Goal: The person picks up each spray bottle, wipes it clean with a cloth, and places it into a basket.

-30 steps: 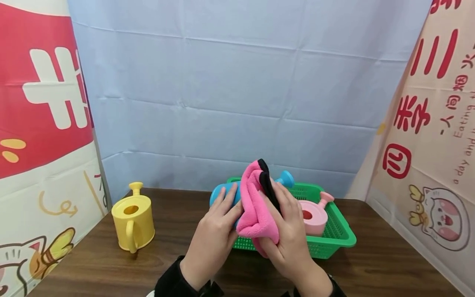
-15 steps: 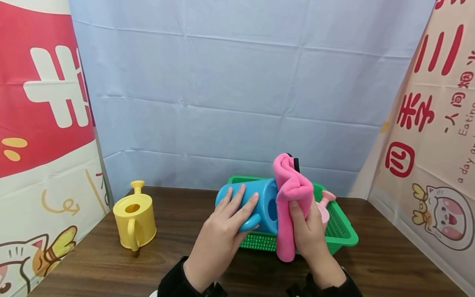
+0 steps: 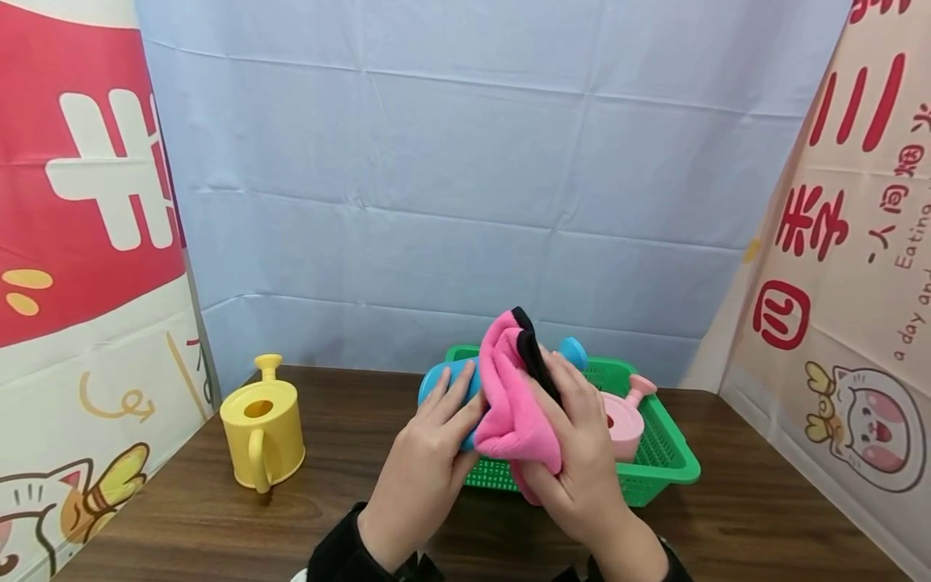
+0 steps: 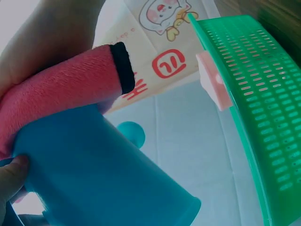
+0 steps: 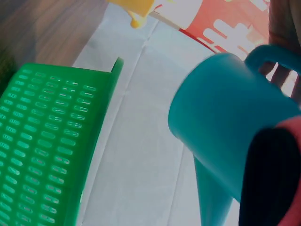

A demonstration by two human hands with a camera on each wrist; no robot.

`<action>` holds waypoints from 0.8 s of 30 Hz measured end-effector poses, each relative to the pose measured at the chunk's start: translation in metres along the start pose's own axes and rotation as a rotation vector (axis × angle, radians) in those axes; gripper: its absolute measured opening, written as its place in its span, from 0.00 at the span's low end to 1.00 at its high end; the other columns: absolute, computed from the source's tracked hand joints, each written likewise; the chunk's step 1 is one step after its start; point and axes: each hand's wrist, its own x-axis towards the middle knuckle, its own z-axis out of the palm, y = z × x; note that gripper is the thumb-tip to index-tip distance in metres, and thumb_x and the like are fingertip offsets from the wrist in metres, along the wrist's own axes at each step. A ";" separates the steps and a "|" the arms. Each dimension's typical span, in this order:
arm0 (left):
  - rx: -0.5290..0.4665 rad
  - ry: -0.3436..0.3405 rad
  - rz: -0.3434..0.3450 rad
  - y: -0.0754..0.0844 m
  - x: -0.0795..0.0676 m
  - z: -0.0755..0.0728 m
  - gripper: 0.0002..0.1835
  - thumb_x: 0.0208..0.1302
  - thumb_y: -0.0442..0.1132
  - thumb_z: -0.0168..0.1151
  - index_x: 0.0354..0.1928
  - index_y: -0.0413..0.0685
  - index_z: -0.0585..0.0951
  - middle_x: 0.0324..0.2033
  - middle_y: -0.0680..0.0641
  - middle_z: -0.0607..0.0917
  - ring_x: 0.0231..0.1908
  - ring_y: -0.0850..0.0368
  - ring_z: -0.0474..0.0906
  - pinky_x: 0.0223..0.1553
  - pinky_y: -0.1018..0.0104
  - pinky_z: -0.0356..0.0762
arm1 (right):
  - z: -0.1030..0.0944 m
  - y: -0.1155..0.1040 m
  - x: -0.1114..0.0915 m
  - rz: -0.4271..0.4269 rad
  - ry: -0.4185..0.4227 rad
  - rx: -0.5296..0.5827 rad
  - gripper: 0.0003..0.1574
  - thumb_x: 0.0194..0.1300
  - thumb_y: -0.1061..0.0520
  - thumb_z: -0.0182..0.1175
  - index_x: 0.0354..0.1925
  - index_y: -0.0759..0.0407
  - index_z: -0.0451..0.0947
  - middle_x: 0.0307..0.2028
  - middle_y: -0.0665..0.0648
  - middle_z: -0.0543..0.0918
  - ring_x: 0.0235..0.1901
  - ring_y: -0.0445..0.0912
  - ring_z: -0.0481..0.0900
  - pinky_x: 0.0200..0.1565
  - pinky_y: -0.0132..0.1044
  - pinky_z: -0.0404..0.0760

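Nearest: left hand (image 3: 429,457) and right hand (image 3: 578,461), both gripping.
The left holds one blue watering can (image 5: 221,101), the right one pink cloth (image 3: 512,416) pressed to it; just beyond them, one green basket (image 3: 676,453) contains one pink can (image 3: 625,428); well leftward stands one yellow can (image 3: 272,440).

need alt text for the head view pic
A left hand holds a blue watering can while the right hand holds a pink cloth with black edging against it. Behind them, a green basket holds a pink can; to the left, a yellow can stands on a brown table.
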 end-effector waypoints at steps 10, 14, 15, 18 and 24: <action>-0.229 0.070 -0.169 0.000 0.002 0.000 0.28 0.56 0.42 0.53 0.60 0.51 0.60 0.58 0.51 0.61 0.58 0.54 0.55 0.51 0.60 0.60 | 0.005 0.007 -0.004 -0.012 0.115 0.064 0.34 0.61 0.46 0.47 0.52 0.74 0.61 0.53 0.72 0.61 0.52 0.61 0.58 0.53 0.39 0.60; -0.482 0.120 -0.320 0.001 0.004 -0.003 0.28 0.59 0.44 0.49 0.61 0.53 0.57 0.57 0.54 0.63 0.56 0.61 0.58 0.49 0.62 0.63 | 0.006 0.011 -0.009 0.098 0.147 0.242 0.25 0.63 0.53 0.44 0.42 0.79 0.62 0.41 0.64 0.70 0.41 0.49 0.68 0.41 0.30 0.67; -0.538 0.124 -0.360 0.002 0.005 -0.004 0.28 0.59 0.44 0.49 0.62 0.53 0.56 0.57 0.55 0.63 0.56 0.62 0.58 0.49 0.62 0.63 | 0.007 0.012 -0.011 0.127 0.139 0.266 0.21 0.63 0.55 0.44 0.36 0.77 0.63 0.35 0.60 0.71 0.35 0.45 0.70 0.36 0.29 0.68; -0.652 0.123 -0.463 0.003 0.004 -0.006 0.28 0.61 0.47 0.46 0.62 0.56 0.54 0.57 0.57 0.62 0.56 0.64 0.57 0.49 0.63 0.63 | 0.012 0.016 -0.018 0.180 0.087 0.267 0.15 0.64 0.59 0.42 0.21 0.64 0.62 0.18 0.49 0.66 0.21 0.39 0.67 0.25 0.30 0.65; -0.724 0.177 -0.514 0.000 0.006 -0.010 0.27 0.61 0.47 0.45 0.62 0.64 0.51 0.59 0.59 0.58 0.58 0.62 0.55 0.49 0.60 0.63 | 0.014 0.016 -0.023 0.251 0.026 0.244 0.20 0.64 0.57 0.43 0.48 0.70 0.60 0.41 0.59 0.69 0.41 0.46 0.68 0.42 0.28 0.69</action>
